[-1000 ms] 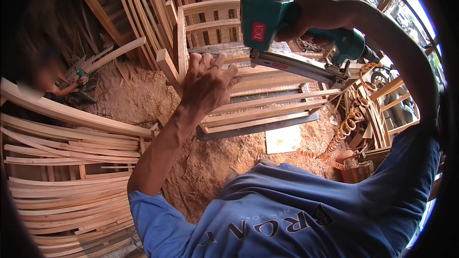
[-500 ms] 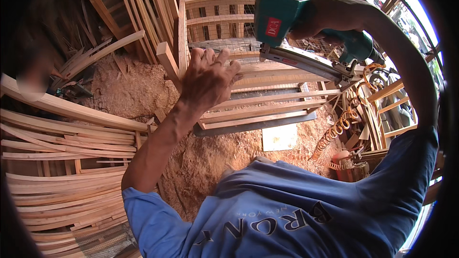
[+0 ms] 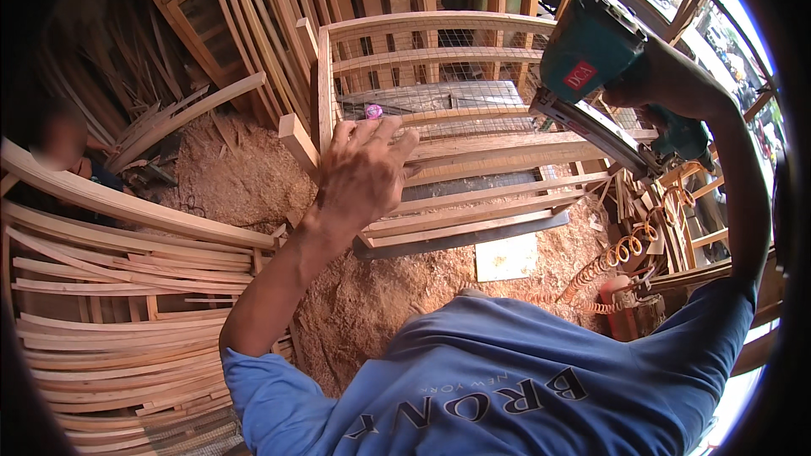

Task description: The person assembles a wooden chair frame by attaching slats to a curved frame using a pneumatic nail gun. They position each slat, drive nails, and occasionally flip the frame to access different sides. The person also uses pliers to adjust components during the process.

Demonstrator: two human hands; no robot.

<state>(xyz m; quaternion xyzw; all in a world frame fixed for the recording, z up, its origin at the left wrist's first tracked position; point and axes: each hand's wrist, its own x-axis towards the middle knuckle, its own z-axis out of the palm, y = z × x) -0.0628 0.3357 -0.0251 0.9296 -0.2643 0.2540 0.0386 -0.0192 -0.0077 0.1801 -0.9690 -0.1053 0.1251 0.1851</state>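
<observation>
My right hand is wrapped round the handle of a teal nail gun, which is raised at the right over a slatted wooden frame. The gun's nose is above the frame's rails; whether it touches any wood cannot be told. My left hand lies over the frame's near left part, its fingers bent over a rail and the fingertips partly hidden. Wire mesh spans the gaps between the slats. A small pink round thing shows beyond my left fingers.
Wood strips are stacked at the left, and long boards lean at the back. Another person is at the far left. Sawdust covers the floor. An orange coiled hose runs at the right, near a pale square board.
The nail gun has moved right with my right hand, uncovering more of the frame's far side. My left hand stays at the frame's left part. The whole view has shifted slightly.
</observation>
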